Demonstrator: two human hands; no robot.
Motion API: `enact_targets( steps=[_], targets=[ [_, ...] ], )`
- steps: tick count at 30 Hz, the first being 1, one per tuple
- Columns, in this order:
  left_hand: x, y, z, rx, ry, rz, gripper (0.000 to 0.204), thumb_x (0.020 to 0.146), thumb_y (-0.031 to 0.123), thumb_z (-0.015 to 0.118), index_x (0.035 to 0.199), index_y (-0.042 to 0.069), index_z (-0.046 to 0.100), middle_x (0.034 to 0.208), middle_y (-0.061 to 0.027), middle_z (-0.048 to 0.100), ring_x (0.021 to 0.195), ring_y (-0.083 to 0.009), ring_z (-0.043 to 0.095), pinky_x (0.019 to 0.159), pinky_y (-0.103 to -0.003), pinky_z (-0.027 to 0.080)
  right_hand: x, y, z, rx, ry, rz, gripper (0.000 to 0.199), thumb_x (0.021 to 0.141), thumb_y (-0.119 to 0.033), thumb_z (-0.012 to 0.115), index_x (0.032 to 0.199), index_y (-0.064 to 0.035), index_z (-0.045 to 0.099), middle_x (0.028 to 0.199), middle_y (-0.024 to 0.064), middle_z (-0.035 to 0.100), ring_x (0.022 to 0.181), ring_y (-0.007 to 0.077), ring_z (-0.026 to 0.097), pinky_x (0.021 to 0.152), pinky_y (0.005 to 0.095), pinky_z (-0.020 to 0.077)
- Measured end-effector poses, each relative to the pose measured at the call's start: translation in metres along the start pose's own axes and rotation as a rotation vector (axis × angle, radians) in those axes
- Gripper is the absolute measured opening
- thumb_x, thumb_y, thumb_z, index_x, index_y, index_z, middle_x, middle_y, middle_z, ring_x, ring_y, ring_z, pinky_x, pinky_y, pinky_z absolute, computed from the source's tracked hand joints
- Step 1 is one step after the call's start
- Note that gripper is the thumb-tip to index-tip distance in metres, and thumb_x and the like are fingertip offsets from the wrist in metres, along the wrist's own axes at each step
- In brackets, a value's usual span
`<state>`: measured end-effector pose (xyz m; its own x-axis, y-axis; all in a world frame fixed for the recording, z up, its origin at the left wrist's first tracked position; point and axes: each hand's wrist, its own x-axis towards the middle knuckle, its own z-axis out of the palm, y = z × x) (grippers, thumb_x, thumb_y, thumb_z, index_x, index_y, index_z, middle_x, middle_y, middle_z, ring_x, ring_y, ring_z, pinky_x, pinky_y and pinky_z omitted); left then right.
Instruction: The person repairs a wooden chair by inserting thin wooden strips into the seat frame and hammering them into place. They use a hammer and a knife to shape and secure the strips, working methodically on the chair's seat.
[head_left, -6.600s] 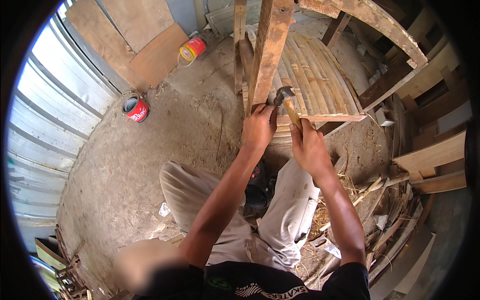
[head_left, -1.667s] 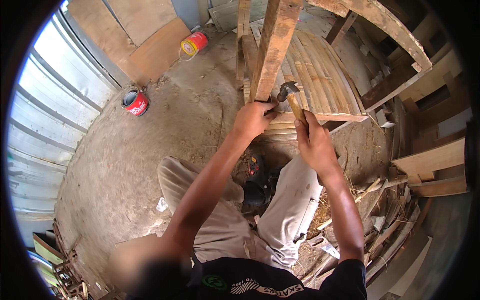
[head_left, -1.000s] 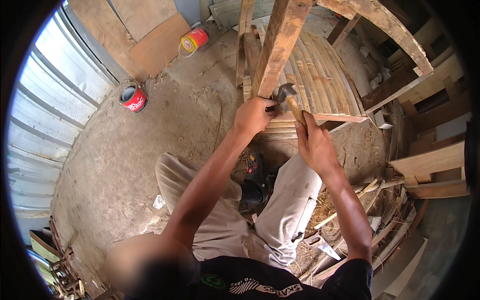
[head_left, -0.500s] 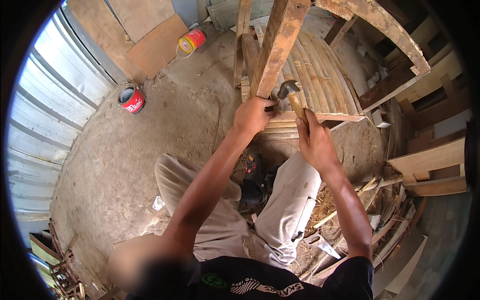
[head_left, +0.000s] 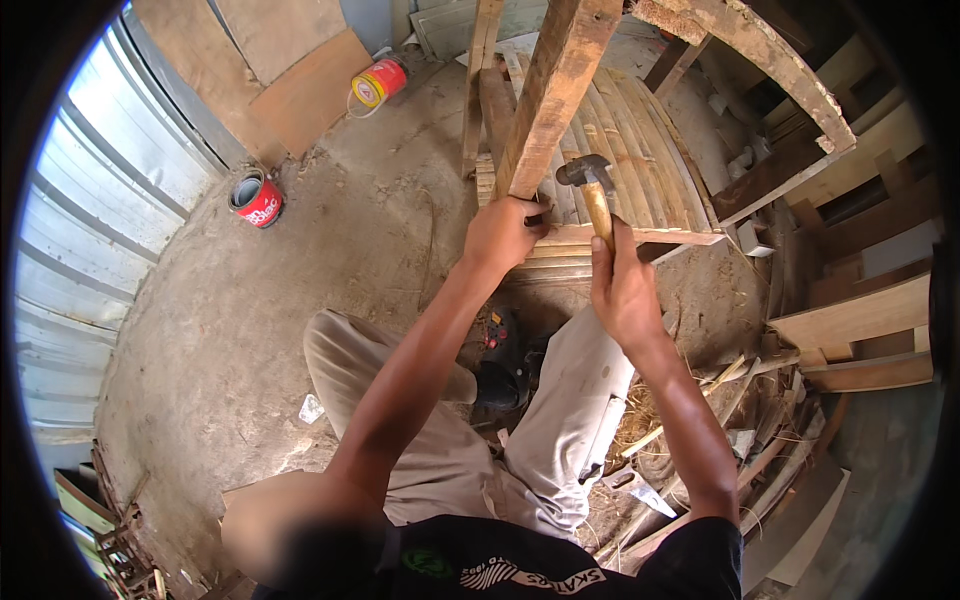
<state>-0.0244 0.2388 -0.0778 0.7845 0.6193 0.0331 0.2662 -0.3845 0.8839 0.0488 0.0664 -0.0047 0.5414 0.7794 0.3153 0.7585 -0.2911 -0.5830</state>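
- The dirt floor (head_left: pixel 300 300) carries everything, with corrugated metal sheeting (head_left: pixel 90 240) running along its left edge.
- A slatted wooden panel (head_left: pixel 630 170) lies on the floor toward its far edge, its thin strips side by side.
- A thick wooden post (head_left: pixel 555 90) rises slanted from the near end of that panel toward the top of the view.
- The person sits on the floor in light trousers (head_left: pixel 440 450), knees apart, just short of the panel.
- The left hand (head_left: pixel 505 232) is clenched around the base of the post, where the post meets the panel's near edge.
- The right hand (head_left: pixel 622 290) is closed tight on the wooden handle of a hammer (head_left: pixel 590 190); the metal head is raised just right of the post, above the slats, not touching them.
- A red can (head_left: pixel 258 198) stands on the floor near the left sheeting.
- A yellow can (head_left: pixel 378 82) lies at the far edge beside leaning boards (head_left: pixel 280 60).
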Motion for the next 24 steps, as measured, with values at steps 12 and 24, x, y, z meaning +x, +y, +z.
enact_targets(
  steps=[12, 24],
  targets=[
    [0.0015, -0.0051, 0.0025, 0.008, 0.021, 0.053, 0.032, 0.086, 0.013, 0.070, 0.117, 0.005, 0.072, 0.060, -0.0095, 0.065, 0.048, -0.0148, 0.062, 0.050, -0.029, 0.050, -0.0012, 0.0007, -0.0036, -0.021, -0.013, -0.005, 0.030, 0.100, -0.013, 0.053, 0.123, 0.0040, 0.046, 0.072, 0.0334, 0.062, 0.075, 0.0523, 0.063, 0.060, 0.0574, 0.0482],
    [0.0024, -0.0027, 0.0006, -0.028, -0.022, 0.009, 0.033, 0.086, 0.012, 0.068, 0.119, 0.005, 0.071, 0.059, -0.0080, 0.064, 0.048, -0.0130, 0.061, 0.050, -0.029, 0.049, 0.0002, -0.0023, -0.0075, -0.047, -0.059, 0.012, 0.030, 0.100, -0.014, 0.052, 0.124, 0.0038, 0.045, 0.074, 0.0340, 0.062, 0.076, 0.0550, 0.062, 0.062, 0.0593, 0.0487]
  ],
)
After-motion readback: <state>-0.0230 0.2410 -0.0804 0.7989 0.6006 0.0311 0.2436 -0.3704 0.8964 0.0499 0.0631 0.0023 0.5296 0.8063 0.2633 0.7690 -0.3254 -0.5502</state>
